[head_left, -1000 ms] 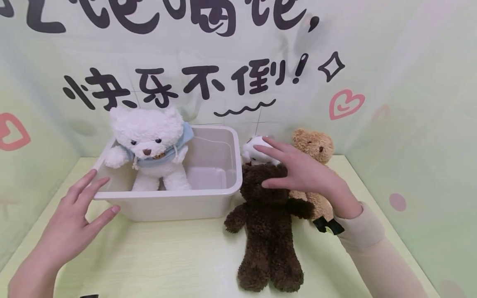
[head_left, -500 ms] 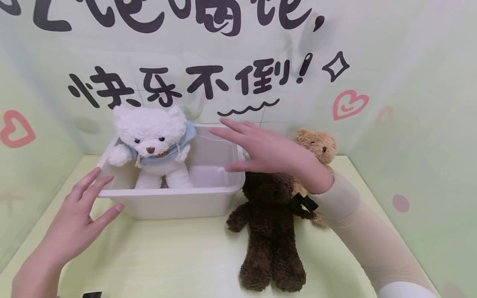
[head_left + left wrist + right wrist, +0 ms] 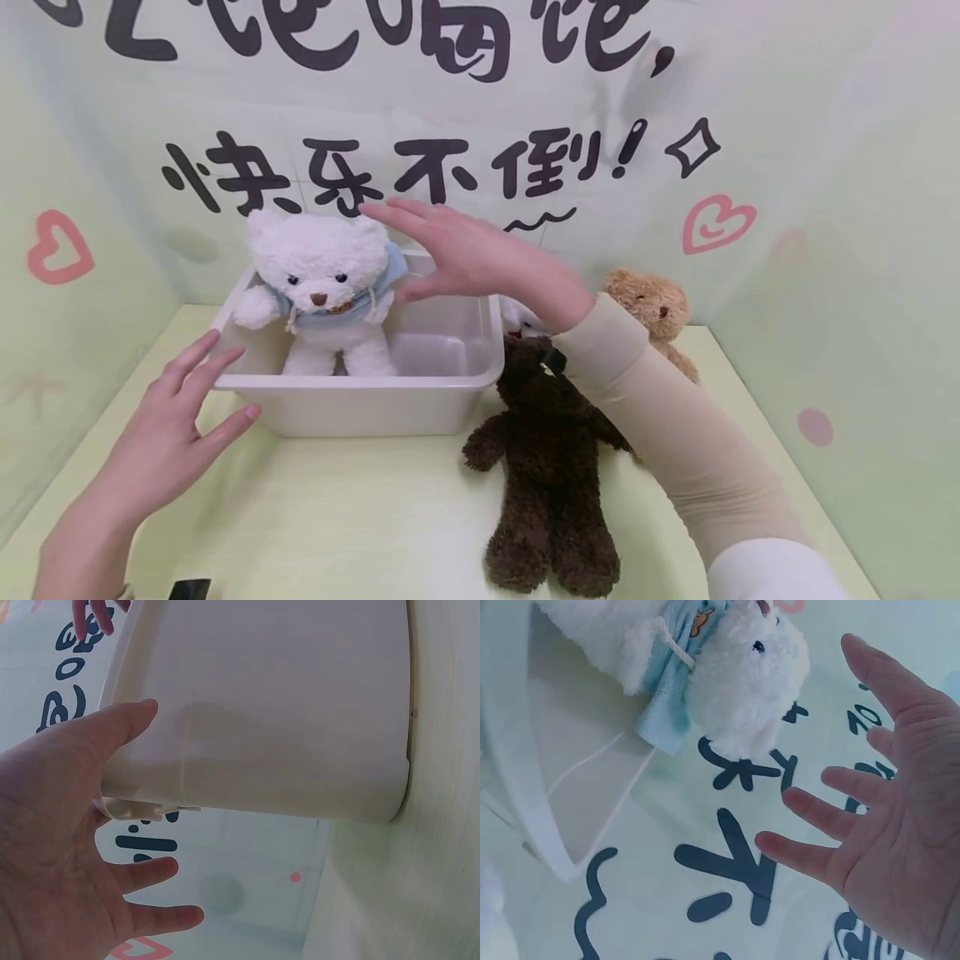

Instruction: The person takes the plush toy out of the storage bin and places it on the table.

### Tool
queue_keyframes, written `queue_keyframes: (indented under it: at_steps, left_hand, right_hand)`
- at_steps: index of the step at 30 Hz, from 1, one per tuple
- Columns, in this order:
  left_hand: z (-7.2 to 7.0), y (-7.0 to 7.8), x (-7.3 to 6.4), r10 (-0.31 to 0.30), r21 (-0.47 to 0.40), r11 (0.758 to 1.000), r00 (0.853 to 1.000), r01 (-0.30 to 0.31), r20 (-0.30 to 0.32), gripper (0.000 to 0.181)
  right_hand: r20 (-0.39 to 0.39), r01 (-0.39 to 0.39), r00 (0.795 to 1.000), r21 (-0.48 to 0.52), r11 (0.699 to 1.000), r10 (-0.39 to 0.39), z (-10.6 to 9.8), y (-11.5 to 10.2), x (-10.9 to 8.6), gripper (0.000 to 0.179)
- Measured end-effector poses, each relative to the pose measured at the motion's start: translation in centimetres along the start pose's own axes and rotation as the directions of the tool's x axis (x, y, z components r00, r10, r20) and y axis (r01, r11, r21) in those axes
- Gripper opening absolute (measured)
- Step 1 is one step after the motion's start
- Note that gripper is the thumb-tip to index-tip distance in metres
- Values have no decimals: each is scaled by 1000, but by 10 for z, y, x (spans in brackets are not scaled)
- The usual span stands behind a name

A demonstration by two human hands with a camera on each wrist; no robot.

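Observation:
A fluffy white teddy bear [image 3: 318,258] in a light-blue hooded top sits in the left half of a pale plastic bin [image 3: 367,408], its head above the rim. Spread and loose, the fingers of my left hand [image 3: 165,433] are at the bin's front left corner; whether they touch it I cannot tell. Above the right part of the bin, my right hand [image 3: 472,254] stretches toward the bear's head, fingers apart and holding nothing. The right wrist view shows a gap between this hand [image 3: 900,802] and the bear's head [image 3: 746,682].
A dark brown teddy bear [image 3: 551,475] lies on the table right of the bin. Behind it are a tan teddy bear [image 3: 648,300] and a mostly hidden white plush toy [image 3: 520,317]. A small black object [image 3: 191,589] shows at the front edge. Lettered sheeting stands behind.
My right hand has swung left from over the brown bear to above the bin, near the white bear. The left hand stays at the bin's corner. The view has shifted slightly.

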State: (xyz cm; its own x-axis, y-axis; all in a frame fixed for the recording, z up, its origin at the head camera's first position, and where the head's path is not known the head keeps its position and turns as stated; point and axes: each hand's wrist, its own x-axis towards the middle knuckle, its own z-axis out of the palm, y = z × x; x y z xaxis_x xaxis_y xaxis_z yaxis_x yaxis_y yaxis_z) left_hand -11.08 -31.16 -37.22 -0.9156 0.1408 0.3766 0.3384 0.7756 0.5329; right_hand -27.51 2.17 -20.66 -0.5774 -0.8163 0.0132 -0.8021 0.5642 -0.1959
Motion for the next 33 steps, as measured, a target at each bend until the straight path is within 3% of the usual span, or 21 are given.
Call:
queue_keyframes:
  at_steps: [12,19,23,33]
  left_hand:
    - [-2,2,1,-2,6,1000,1000,2,5,70]
    - [-2,3,1,0,16,1000,1000,0,4,69]
    - [-2,2,1,3,20,1000,1000,-3,0,69]
    - [0,2,1,1,18,1000,1000,-1,4,71]
  right_hand:
    - [-10,46,999,-29,999,-46,18,4,56,89]
    - [24,-12,1000,-111,994,15,33,0,84,97]
    - [48,-33,998,-131,991,40,38,-6,96,102]
    - [90,31,996,-123,992,-20,52,-17,112,116]
